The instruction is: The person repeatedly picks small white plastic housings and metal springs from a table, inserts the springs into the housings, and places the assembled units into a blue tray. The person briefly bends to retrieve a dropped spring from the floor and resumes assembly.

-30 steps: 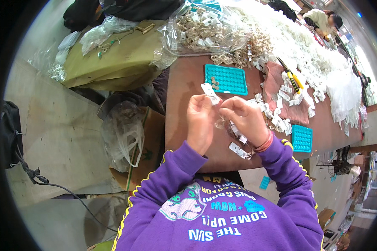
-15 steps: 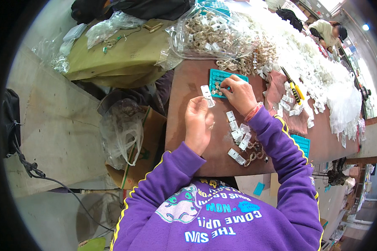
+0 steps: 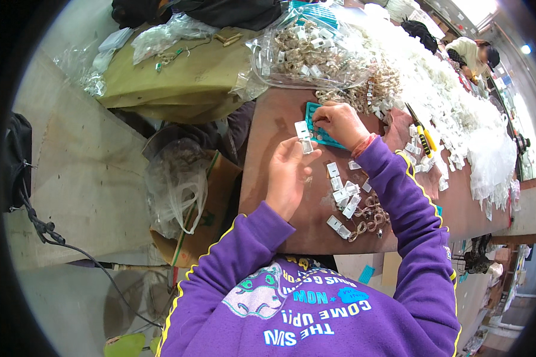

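My left hand [image 3: 287,175] holds a small white plastic case [image 3: 303,135] upright between thumb and fingers. The case is hinged open, with its lower half see-through. My right hand [image 3: 343,126] is over a teal tray with round pockets [image 3: 311,111], its fingertips pinched together down at the tray. Whatever they grip is hidden; a few small round pieces lie in the pockets beside them. Nearer to me on the brown table [image 3: 304,220], several white cases [image 3: 344,193] lie loose beside coiled beige wires [image 3: 372,219].
Yellow-and-black-handled pliers [image 3: 424,140] rest on a pink cloth [image 3: 398,126] at the right. A large heap of white parts [image 3: 435,89] covers the far right. Behind the tray sits a clear bag of coiled wires [image 3: 309,53]. A cardboard box [image 3: 220,196] stands left of the table; a person [image 3: 471,56] sits far right.
My right hand has shifted over the tray and now covers more of it. My left hand still holds the white case close by. The whole view has shifted slightly.
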{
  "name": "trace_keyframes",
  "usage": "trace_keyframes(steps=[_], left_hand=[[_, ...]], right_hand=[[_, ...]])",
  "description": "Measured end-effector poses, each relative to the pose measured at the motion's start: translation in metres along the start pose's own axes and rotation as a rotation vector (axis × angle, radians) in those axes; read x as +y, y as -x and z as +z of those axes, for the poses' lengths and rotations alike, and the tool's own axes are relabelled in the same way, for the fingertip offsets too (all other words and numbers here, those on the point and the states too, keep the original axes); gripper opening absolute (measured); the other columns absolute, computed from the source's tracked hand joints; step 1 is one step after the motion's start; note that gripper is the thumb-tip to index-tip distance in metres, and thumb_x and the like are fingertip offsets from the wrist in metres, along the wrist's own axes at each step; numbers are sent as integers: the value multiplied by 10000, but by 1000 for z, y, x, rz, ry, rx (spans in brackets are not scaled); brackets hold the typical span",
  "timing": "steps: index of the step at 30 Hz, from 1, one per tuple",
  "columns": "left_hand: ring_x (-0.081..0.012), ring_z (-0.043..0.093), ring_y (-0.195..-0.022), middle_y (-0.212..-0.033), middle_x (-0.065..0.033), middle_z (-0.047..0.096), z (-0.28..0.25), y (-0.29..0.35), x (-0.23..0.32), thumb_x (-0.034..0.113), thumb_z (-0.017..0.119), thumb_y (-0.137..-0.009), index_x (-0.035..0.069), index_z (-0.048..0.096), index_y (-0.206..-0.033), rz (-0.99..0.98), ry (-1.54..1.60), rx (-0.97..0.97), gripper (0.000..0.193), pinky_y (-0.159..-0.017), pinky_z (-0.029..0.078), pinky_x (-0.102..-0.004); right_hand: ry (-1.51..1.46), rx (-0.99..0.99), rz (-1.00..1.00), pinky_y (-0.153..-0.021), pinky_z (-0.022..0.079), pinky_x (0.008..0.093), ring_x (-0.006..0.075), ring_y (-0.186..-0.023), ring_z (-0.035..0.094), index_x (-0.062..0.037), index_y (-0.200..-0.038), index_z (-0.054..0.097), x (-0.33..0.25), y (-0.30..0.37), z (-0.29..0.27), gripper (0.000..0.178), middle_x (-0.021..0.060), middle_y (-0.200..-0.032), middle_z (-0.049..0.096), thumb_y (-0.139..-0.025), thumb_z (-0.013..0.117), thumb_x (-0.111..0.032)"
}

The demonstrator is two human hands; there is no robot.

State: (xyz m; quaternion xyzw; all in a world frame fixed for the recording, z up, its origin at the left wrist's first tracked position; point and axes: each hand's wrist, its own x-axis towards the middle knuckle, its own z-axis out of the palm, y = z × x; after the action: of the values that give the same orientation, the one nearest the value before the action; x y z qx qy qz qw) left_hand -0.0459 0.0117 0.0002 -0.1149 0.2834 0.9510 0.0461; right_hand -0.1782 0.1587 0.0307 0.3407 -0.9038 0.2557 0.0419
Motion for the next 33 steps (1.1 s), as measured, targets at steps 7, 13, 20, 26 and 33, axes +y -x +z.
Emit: trace_keyframes(steps=[7, 13, 20, 26, 33], left_hand=[[-136, 644, -933, -1023, -40, 669, -2, -2, -1, 228, 605, -958, 117, 569, -1109, -22, 27, -45, 191, -547, 457, -177], [-125, 637, -898, -984, -11, 649, -3, -1, -5, 194, 626, -943, 105, 589, -1090, -20, -26, -77, 176, -574, 491, -223], [-111, 626, -875, -974, 4, 616, -5, -2, -8, 135, 627, -936, 91, 600, -1064, 10, -47, -85, 138, -595, 511, -236], [-122, 642, -880, -982, -5, 651, -5, 0, -4, 209, 621, -950, 105, 598, -1086, -10, -96, -104, 173, -645, 511, -247], [-139, 647, -850, -991, -14, 634, -4, -1, -3, 184, 626, -945, 92, 581, -1074, -73, -31, -89, 164, -581, 514, -247]], right_hand=[[-213, 211, 42, -634, 510, 291, 180, -681, 640, -20, -874, 698, -38, 19, -21, 128, 87, -792, 654, -749, 724, -11], [-222, 199, -71, -622, 533, 287, 162, -725, 654, -22, -869, 698, -81, 55, -31, 113, 70, -844, 649, -766, 706, 25], [-140, 201, -93, -618, 518, 342, 271, -704, 637, -32, -835, 678, -86, 59, -24, 79, 88, -795, 618, -758, 697, -39], [-130, 296, -112, -599, 519, 326, 265, -699, 656, -61, -895, 707, -86, 59, -30, 151, 82, -805, 653, -746, 708, -42], [-107, 226, -111, -642, 528, 336, 256, -688, 650, -92, -942, 709, -82, 60, -23, 195, 67, -820, 666, -751, 703, -56]])
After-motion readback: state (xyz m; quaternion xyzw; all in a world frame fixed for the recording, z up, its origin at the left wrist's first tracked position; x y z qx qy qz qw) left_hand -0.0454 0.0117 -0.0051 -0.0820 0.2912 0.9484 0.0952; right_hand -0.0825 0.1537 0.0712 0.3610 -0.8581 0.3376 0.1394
